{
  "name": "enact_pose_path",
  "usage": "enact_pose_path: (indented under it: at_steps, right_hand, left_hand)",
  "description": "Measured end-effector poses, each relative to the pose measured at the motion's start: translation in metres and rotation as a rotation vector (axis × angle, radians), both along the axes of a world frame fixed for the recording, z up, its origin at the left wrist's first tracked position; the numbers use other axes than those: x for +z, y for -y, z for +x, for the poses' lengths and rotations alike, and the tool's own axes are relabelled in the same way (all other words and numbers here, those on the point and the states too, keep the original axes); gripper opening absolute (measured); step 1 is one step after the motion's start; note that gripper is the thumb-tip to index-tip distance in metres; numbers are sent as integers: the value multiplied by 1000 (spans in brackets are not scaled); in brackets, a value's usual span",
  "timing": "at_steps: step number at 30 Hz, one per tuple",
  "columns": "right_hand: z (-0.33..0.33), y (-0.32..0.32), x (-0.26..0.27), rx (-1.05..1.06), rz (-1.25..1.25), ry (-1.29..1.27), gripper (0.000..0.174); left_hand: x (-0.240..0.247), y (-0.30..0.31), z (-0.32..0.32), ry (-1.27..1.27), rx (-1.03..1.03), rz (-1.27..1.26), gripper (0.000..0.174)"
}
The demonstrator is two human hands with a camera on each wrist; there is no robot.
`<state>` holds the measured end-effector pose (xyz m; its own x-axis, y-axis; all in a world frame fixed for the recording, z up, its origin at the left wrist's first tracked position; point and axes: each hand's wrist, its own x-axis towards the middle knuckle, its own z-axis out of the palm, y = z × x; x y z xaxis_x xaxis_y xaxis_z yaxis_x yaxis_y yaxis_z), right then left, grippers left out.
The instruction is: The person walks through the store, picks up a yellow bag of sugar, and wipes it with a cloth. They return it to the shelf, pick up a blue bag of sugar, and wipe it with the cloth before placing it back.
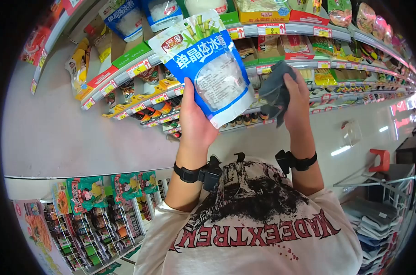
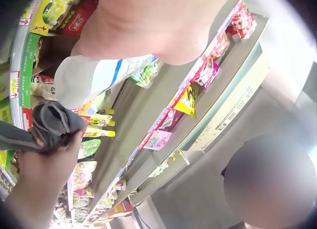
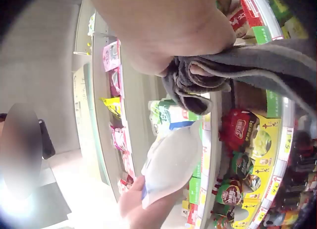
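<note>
My left hand point(image 1: 196, 121) grips a blue-and-white bag of rock sugar point(image 1: 217, 80) by its lower left edge, thumb along the side. The bag is held up and tilted, its clear window showing white lumps and printed text; most of the left fingers are hidden behind it. A bunched dark grey cloth point(image 1: 276, 87) is held in my right hand point(image 1: 298, 98), just right of the bag. In the right wrist view the cloth point(image 3: 198, 78) has lighter edges and a loose end trailing to the right, while the bag's plain white side point(image 3: 173, 159) faces that camera.
Curved store shelves point(image 1: 258, 30) with packets and price tags stand ahead, with similar sugar bags point(image 1: 125, 20) on the top tier. Behind at left is a wire rack point(image 1: 98, 229) of packets. At right are a red stool point(image 1: 379, 160) and a stack of folded clothes point(image 1: 373, 224).
</note>
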<state>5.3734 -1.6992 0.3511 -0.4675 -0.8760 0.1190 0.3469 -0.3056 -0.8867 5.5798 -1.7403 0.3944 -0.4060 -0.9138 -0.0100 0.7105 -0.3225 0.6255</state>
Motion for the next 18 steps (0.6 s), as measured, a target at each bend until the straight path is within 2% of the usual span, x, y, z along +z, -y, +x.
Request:
enact_pose_path:
  at_steps: [2, 5, 6, 9, 10, 13, 15, 17, 18]
  right_hand:
    - [3, -9, 10, 111, 22, -173, 40]
    - [29, -9, 9, 180, -24, -511, 54]
    - [35, -5, -1, 196, -41, -577, 67]
    - [49, 10, -12, 119, -92, -458, 71]
    - [45, 16, -19, 68, -115, -521, 61]
    - [38, 21, -23, 162, 25, -47, 47]
    - [33, 21, -22, 225, 93, 180, 37]
    - [34, 27, -25, 303, 99, 141, 37]
    - [36, 26, -21, 358, 114, 97, 36]
  left_hand:
    - [2, -6, -7, 128, 110, -62, 58]
    - [-13, -5, -14, 401, 89, -251, 54]
    - [-16, -9, -20, 591, 96, -427, 52]
    - [-19, 0, -28, 974, 193, -1031, 54]
    - [-19, 6, -24, 873, 52, -943, 56]
    - [-8, 16, 2, 780, -139, -892, 59]
    - [-6, 22, 18, 754, -67, -664, 51]
    - [-10, 37, 34, 709, 32, -463, 48]
    - [-11, 43, 44, 764, 23, -457, 42]
